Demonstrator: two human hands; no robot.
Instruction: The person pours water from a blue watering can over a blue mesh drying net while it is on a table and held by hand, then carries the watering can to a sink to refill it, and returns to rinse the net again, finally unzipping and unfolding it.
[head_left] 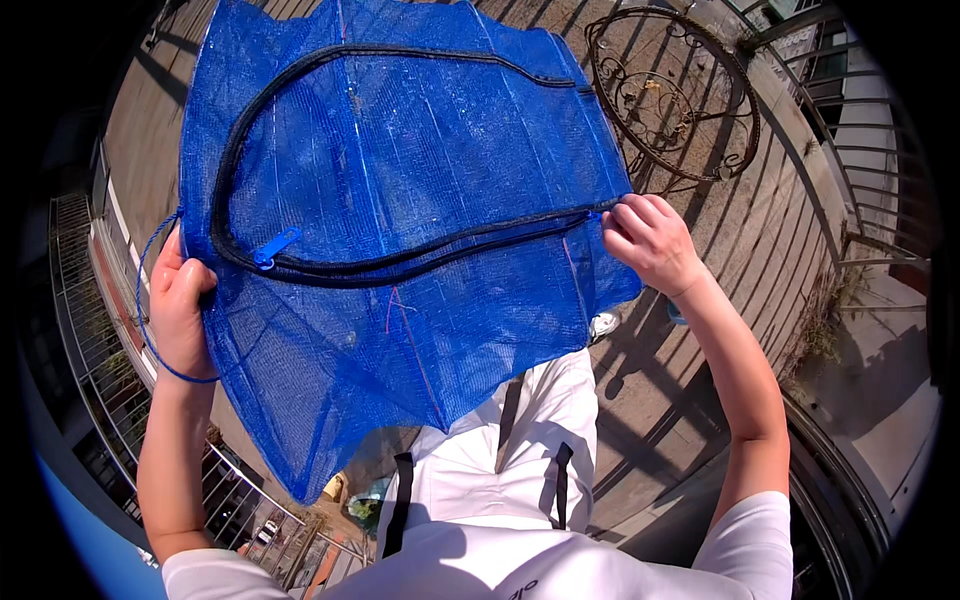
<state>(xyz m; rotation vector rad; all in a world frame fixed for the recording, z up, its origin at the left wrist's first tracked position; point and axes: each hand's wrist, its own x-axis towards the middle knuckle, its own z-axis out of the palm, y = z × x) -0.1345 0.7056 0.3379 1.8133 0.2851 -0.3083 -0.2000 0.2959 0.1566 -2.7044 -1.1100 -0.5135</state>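
Observation:
A large blue mesh net bag (pixel 400 180) with a black zipper running in a loop hangs spread out in front of me. My left hand (pixel 180 305) grips its left edge, with a thin blue cord looped around the wrist. My right hand (pixel 650 240) pinches the right end of the zipper at the bag's right edge. A blue zipper pull (pixel 275 247) sits on the zipper near my left hand. The bag hides most of what lies below it.
I stand on a balcony with a plank floor (pixel 720 260). A round ornate metal table (pixel 670 95) is at the upper right. Metal railings (pixel 860 160) run along the right and the lower left. My white trousers with black straps (pixel 500 470) show below.

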